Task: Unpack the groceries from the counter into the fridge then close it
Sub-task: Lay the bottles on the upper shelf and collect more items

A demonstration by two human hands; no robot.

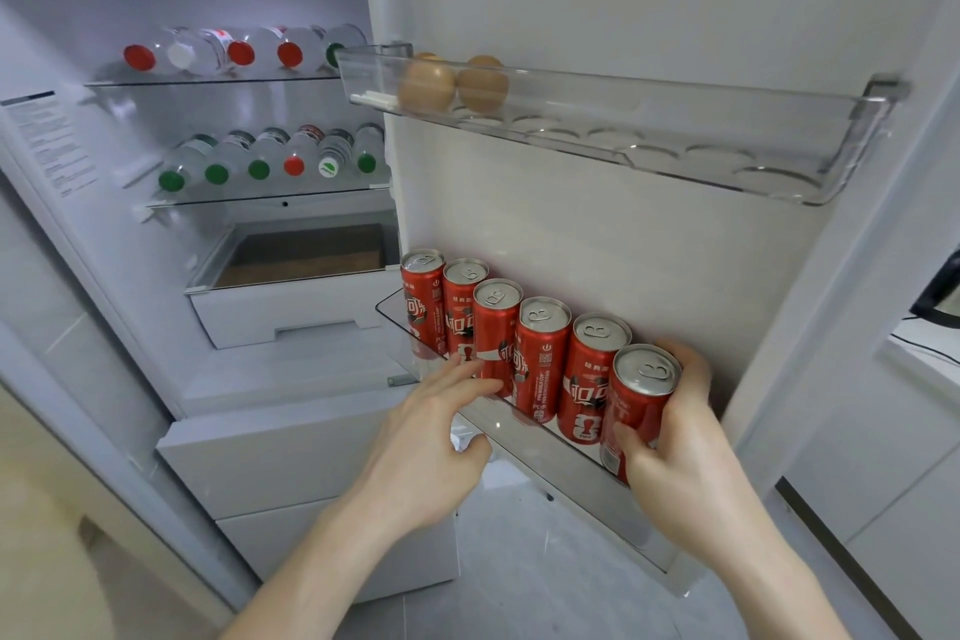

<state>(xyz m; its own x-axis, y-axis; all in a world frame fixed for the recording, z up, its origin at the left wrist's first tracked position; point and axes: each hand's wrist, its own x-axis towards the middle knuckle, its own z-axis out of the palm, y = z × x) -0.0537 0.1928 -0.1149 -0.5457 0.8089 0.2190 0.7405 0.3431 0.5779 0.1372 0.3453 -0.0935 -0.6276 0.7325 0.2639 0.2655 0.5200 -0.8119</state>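
Both hands are seen at the lower door shelf [498, 424] of the open fridge. A red can [636, 411] is grasped by the right hand [685, 463], with the thumb laid across its front and the fingers curled round its far side, against the door [649, 244]. The left hand [441, 437] is held slack, its fingers nearly straight and reaching toward the row of cans [498, 322]; whether the fingertips touch a can or the shelf's clear front cannot be told.

Six cans are counted on the shelf, all upright, their long axes vertical and their tops turned up. The row is run slantwise, from the inner end of the shelf toward its outer end, and the held can is found last in it, just beside its neighbour and nearest the right hand. The left hand is placed nearer the middle of the row.

It is judged that the held can is being seated at the outer end of the row, so the coming move is probably turned on the small space left between that can and its neighbour. Above, two eggs [452, 83] are seen in the upper door tray [779, 156]; bottles [270, 156] are laid on the inner shelves. No bench is clearly shown, so what remains to be unpacked cannot be told.
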